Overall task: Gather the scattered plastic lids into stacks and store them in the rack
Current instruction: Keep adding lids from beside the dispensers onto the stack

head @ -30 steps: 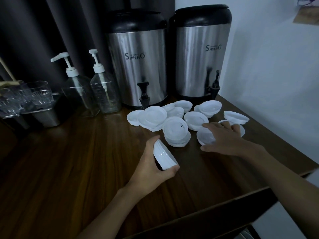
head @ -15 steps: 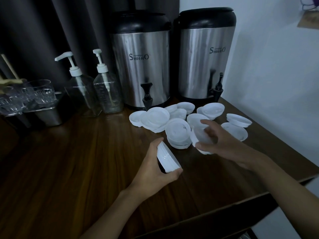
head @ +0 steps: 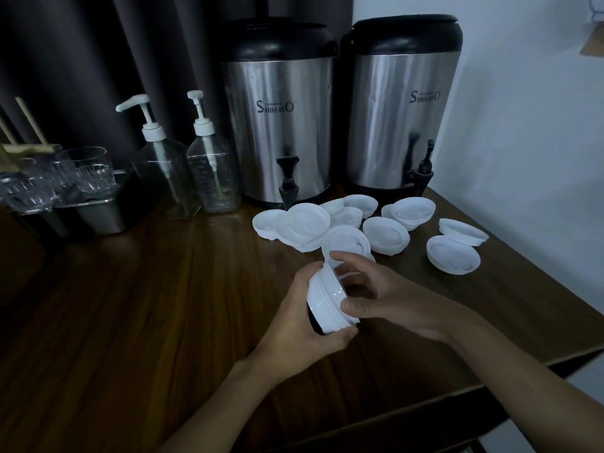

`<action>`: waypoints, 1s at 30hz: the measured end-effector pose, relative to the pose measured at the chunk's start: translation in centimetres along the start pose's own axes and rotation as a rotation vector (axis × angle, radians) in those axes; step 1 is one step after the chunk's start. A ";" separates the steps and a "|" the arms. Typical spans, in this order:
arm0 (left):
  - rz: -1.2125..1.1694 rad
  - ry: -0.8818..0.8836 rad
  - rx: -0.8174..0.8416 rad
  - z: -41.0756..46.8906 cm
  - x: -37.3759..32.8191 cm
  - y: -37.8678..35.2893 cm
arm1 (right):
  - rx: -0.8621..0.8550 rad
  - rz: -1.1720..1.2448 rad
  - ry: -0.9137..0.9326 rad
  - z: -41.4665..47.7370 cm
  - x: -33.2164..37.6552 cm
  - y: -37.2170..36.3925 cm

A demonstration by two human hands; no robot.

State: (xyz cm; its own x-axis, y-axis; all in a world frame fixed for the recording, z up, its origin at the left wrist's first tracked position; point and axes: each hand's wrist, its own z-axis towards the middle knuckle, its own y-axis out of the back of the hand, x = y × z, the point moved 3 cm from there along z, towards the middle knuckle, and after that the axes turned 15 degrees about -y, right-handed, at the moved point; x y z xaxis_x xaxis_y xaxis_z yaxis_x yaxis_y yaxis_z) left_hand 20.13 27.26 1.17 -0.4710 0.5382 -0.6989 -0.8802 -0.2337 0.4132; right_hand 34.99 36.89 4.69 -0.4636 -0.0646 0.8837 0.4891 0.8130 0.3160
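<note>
Just above the wooden table (head: 130,305), the left hand (head: 294,325) grips a tilted stack of lids (head: 325,300); the right hand (head: 385,299) pinches its upper end, perhaps with another lid against it. Loose lids (head: 385,235) lie scattered beyond, before two steel dispensers (head: 277,125).

Tabletop (head: 130,322): dark wood grain, its right rear corner set against a white wall (head: 529,132).

At the rear stand a left dispenser (head: 277,125) and a right dispenser (head: 402,119). Both are steel with black tops, side by side, taps facing forward.

Left of these, two clear pump bottles (head: 163,181) stand upright, just beside each other. Further left sits a metal container (head: 101,217).

White plastic lids (head: 304,223) lie scattered in front of the dispensers, several overlapping or nested. Near the right edge, apart from that cluster, a flat lid (head: 452,261) lies with a tilted lid (head: 462,230) overlapping its rear rim.
</note>
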 end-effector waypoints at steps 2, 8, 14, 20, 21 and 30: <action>-0.004 0.002 -0.003 0.1 0.0 0.0 | 0.007 -0.008 0.007 0.2 0.1 0.1; 0.003 -0.022 0.009 0.2 -0.3 0.1 | 0.069 -0.083 0.016 0.4 -0.2 0.1; 0.001 -0.025 0.006 0.4 -0.4 0.0 | 0.069 -0.092 0.030 0.7 -0.5 -0.3; -0.014 0.009 0.004 0.0 0.2 0.0 | 0.000 -0.112 0.063 0.7 -0.4 -0.8; -0.007 0.020 0.004 0.0 0.3 -0.1 | -0.008 -0.115 0.062 0.8 -0.5 -0.8; -0.022 0.014 -0.094 0.4 0.3 0.3 | -0.075 -0.112 0.025 1.6 -0.5 -1.5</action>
State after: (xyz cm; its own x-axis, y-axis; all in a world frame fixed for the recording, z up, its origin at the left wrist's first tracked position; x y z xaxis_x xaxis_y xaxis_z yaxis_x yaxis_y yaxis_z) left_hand 19.77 27.71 1.31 -0.4516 0.5331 -0.7155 -0.8917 -0.2974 0.3413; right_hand 33.28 36.66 3.25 -0.5005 -0.1681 0.8493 0.4895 0.7542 0.4377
